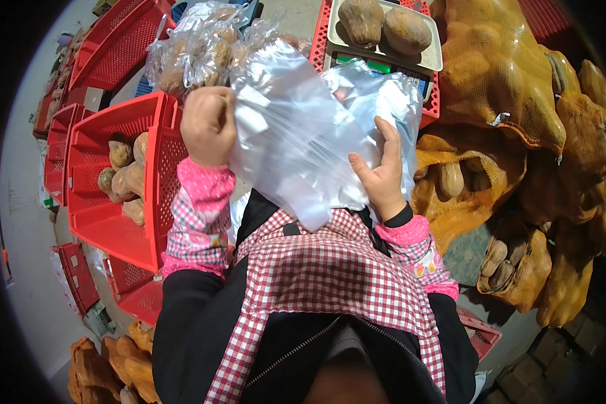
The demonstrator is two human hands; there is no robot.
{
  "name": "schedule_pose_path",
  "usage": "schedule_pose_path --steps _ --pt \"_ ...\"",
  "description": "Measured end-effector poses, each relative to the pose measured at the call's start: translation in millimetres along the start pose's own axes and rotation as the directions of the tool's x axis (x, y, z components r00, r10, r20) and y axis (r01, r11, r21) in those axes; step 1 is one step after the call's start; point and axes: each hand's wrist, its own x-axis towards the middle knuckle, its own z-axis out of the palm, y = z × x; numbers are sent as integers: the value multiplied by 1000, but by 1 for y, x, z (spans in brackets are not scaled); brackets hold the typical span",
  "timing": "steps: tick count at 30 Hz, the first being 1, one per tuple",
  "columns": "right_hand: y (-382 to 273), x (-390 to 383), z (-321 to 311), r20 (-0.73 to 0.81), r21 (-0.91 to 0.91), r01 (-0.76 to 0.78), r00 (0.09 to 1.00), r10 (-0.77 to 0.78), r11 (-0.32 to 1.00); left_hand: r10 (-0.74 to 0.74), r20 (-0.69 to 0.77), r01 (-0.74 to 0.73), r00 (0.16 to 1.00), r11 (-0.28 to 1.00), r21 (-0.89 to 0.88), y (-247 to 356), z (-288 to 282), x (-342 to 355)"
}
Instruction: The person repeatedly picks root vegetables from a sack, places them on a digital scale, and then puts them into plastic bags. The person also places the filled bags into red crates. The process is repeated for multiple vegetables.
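Note:
Clear plastic bags (286, 128) spread in front of my chest, creased and glinting in the light. My left hand (209, 126) is closed in a fist on the left edge of one bag. At the right side, my right hand (384, 168) has its thumb and forefinger apart against more clear bags (363, 94); its other fingers are mostly hidden. Just beyond the bags, two tan squashes (406, 31) rest on the pale tray of a weighing scale (432, 57). Bagged squashes (205, 57) lie past my left hand.
A red crate (151, 168) holding several squashes stands on the left, with more red crates (118, 44) behind it. Orange mesh sacks (498, 67) of squashes are piled along the right. Another open sack (518, 259) lies lower right, and orange sacks (118, 360) sit lower left.

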Motion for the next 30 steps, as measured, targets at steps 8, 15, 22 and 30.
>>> schedule_pose_path --steps 8,15,22,30 --pt "-13 -9 -2 279 -500 256 952 -126 828 -265 -49 267 963 963 41 -63 27 -21" --pt "-25 -18 -2 300 -489 200 953 -52 849 -701 470 676 536 23 -737 -119 -75 22" --pt "-41 8 -8 700 468 -562 707 102 682 -351 653 562 672 -333 -757 -11 -69 34" --pt "-41 29 28 766 611 -769 634 -105 -190 -284 538 547 793 -55 -835 -26 -13 13"
